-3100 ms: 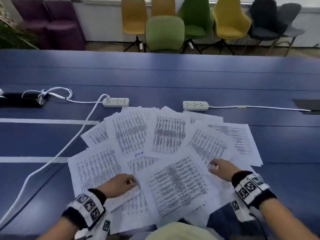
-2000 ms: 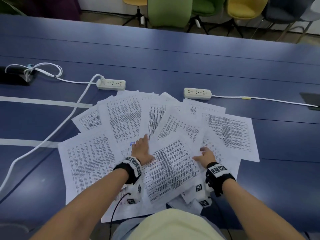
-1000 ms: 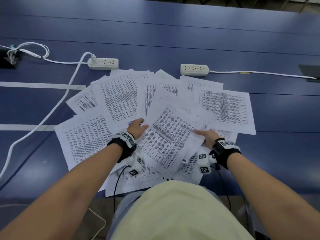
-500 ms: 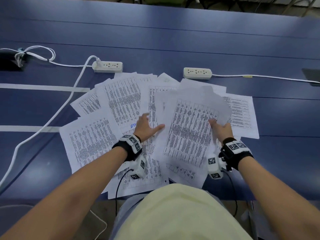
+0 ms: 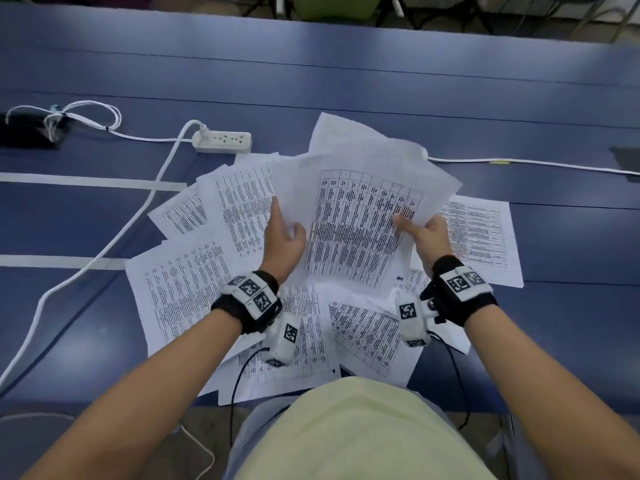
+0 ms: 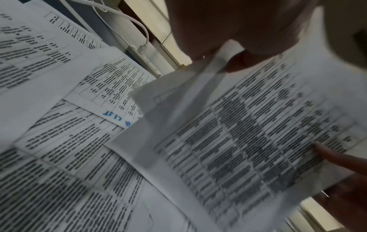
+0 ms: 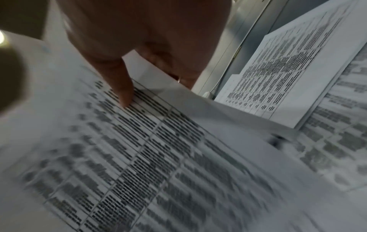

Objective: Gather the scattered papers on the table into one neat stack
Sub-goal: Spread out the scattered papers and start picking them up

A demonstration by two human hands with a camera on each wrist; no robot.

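A person stands at a blue worktop [image 5: 346,81] covered with printed sheets. Both hands hold a small bundle of gathered sheets [image 5: 360,220] lifted off the surface in the middle of the head view, its far edge rising toward the top of the frame. The right hand [image 5: 424,237] pinches the bundle's right edge, thumb [image 7: 121,81] pressed on the printed table on top and the other fingers curled underneath. The left hand [image 5: 282,240] meets the bundle's left edge with the thumb on top of the sheet; its other fingers are hidden, so the exact grip cannot be told.

More scattered papers [image 5: 187,289] lie flat and overlapping on the worktop, fanned out to the left of the hands, below them near the bottom edge of the surface, and one sheet [image 5: 481,237] to the right. One sheet carries blue handwriting [image 6: 117,117].

A white power strip [image 5: 223,142] sits in the upper left of the frame just beyond the papers, with its white cable [image 5: 104,251] running down to the left edge. A second thin cable [image 5: 519,162] runs off to the right.
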